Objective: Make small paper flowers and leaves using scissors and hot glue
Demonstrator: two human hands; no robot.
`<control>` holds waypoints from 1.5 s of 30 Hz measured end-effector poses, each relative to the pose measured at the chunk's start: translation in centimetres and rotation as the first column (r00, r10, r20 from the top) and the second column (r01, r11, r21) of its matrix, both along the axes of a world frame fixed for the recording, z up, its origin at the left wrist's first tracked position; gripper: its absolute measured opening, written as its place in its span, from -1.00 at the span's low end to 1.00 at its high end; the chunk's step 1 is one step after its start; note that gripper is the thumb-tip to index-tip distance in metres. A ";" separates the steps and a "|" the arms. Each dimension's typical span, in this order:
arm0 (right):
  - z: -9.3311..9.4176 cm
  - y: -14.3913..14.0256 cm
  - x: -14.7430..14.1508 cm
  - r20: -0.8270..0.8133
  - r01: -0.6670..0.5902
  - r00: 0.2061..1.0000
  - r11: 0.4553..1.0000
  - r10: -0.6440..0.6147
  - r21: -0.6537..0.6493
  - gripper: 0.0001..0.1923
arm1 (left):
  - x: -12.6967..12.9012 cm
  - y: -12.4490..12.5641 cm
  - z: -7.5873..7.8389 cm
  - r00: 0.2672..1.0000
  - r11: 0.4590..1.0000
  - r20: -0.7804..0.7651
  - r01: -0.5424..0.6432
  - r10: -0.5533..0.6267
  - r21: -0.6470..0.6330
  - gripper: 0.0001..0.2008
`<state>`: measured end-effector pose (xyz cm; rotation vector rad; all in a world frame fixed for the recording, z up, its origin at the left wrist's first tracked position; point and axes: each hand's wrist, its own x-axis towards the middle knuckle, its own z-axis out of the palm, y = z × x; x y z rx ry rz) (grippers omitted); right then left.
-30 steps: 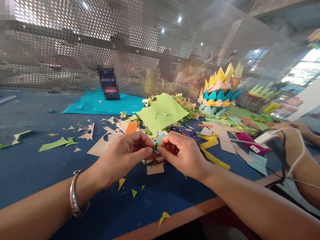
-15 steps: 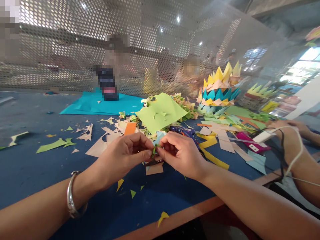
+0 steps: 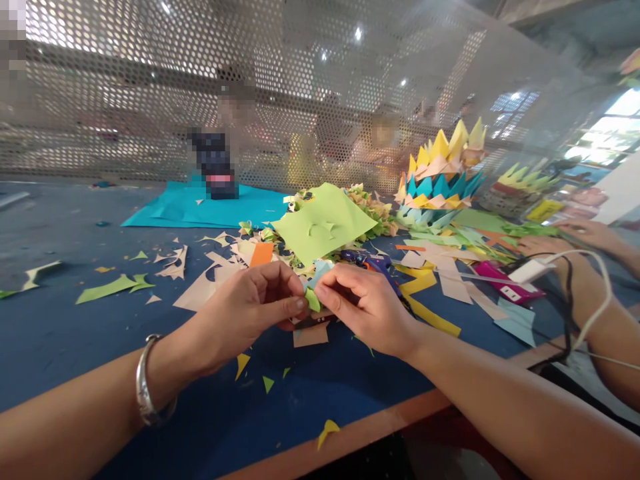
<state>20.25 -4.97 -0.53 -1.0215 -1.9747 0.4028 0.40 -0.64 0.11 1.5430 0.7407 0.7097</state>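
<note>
Since half a second ago the green paper piece (image 3: 313, 299) shows more between the fingertips, now a small flap. Its long axis runs upper left to lower right, tip downward. Left hand (image 3: 245, 315) and right hand (image 3: 367, 307) pinch it at frame centre, fingers nearly closed, over the blue table (image 3: 60, 333). Beyond, a light-green sheet (image 3: 323, 223); upper right, a layered paper crown (image 3: 440, 177).

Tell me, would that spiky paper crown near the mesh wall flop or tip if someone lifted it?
The paper crown probably weighs very little, being only folded paper points. It stands upright in stacked rings, so it likely keeps its shape, though a hard squeeze could crush the points. Its wide base suggests it would slide on the table rather than tip.
</note>
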 end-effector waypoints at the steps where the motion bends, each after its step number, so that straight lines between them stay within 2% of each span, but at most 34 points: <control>1: 0.0 0.0 0.0 -0.006 0.005 1.000 1.000 -0.006 -0.014 -0.77 | 0.0 0.0 0.0 1.000 1.000 0.000 -0.006 0.006 0.007 -0.86; 5: 0.0 0.0 0.2 -0.028 0.007 1.000 0.998 -0.009 -0.063 -0.76 | 0.1 0.1 0.1 0.999 0.999 0.010 -0.038 0.038 0.015 -0.84; 10: -0.1 0.2 0.2 -0.024 0.011 1.000 0.999 -0.012 -0.047 -0.79 | 0.0 0.1 0.1 0.996 0.997 0.042 -0.077 0.075 0.030 -0.81; 17: -0.3 0.0 0.1 -0.038 0.006 0.999 0.998 -0.008 -0.068 -0.81 | 0.0 -0.1 0.1 0.995 0.984 0.023 -0.100 0.098 0.145 -0.82; 20: -0.3 0.1 0.1 -0.039 0.024 0.999 0.998 -0.026 -0.064 -0.83 | 0.1 -0.2 0.0 0.992 0.984 0.050 -0.124 0.119 0.130 -0.80; 24: -0.4 0.1 0.0 -0.011 0.030 0.999 0.999 -0.031 -0.032 -0.83 | 0.2 -0.1 -0.4 0.996 0.992 0.041 -0.082 0.078 0.097 -0.79; 28: -0.4 0.1 0.0 0.008 0.026 1.000 1.000 -0.026 -0.004 -0.83 | 0.1 0.2 -0.4 0.995 0.982 0.003 -0.098 0.099 0.161 -0.80; 32: -0.4 0.2 0.3 -0.002 0.046 0.999 0.999 -0.046 -0.022 -0.81 | -0.3 0.2 0.3 0.989 0.965 -0.100 -0.083 0.110 0.247 -0.82; 37: -0.3 0.5 0.8 -0.002 0.096 0.995 0.995 -0.096 0.004 -0.82 | -1.1 0.5 0.9 0.952 0.973 -0.305 0.073 -0.003 0.219 -0.82; 41: -0.5 0.6 1.2 -0.022 0.124 0.992 0.992 -0.124 0.009 -0.83 | -1.7 0.9 0.9 0.878 0.959 -0.471 0.202 -0.088 0.197 -0.83; 43: -0.5 0.8 1.4 -0.035 0.134 0.990 0.991 -0.133 0.013 -0.83 | -1.9 1.1 1.0 0.844 0.946 -0.534 0.213 -0.053 0.243 -0.86; 45: -0.6 0.9 1.6 -0.048 0.146 0.988 0.989 -0.146 0.009 -0.82 | -2.0 1.4 1.1 0.839 0.925 -0.539 0.148 0.070 0.350 -0.86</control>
